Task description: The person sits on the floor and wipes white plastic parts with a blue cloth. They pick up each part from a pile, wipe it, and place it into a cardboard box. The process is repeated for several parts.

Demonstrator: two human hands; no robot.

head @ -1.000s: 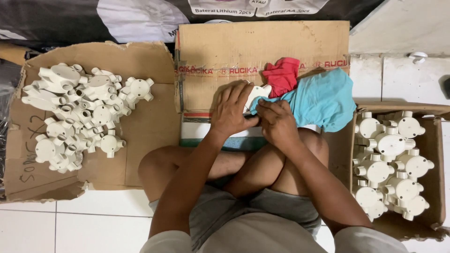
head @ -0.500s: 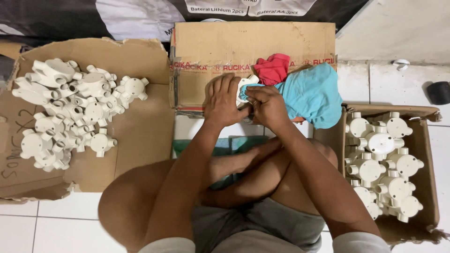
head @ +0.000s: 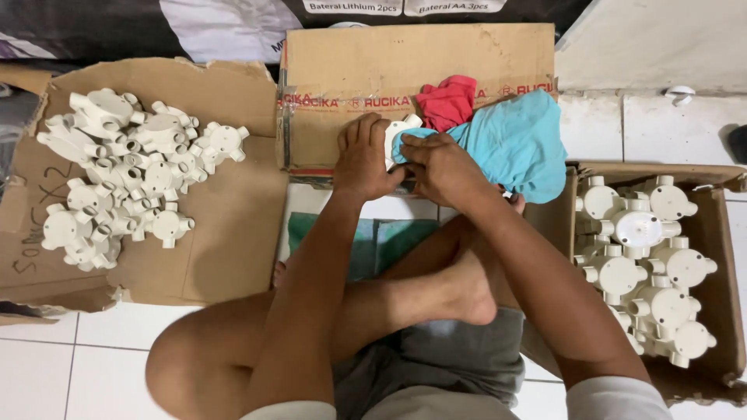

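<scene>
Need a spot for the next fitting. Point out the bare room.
Bare cardboard on the flattened sheet, right of the fitting pile. Bare top of the closed carton, above the red cloth. Crowded: the box of fittings on the right.

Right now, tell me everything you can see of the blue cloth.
The blue cloth is soft, crumpled turquoise fabric, bunched on the cardboard sheet ahead of the person. One end wraps over the white plastic fitting, pressed there by the right hand while the left hand steadies the fitting. A red cloth lies against its upper edge. Its right side overhangs the box of fittings.
</scene>
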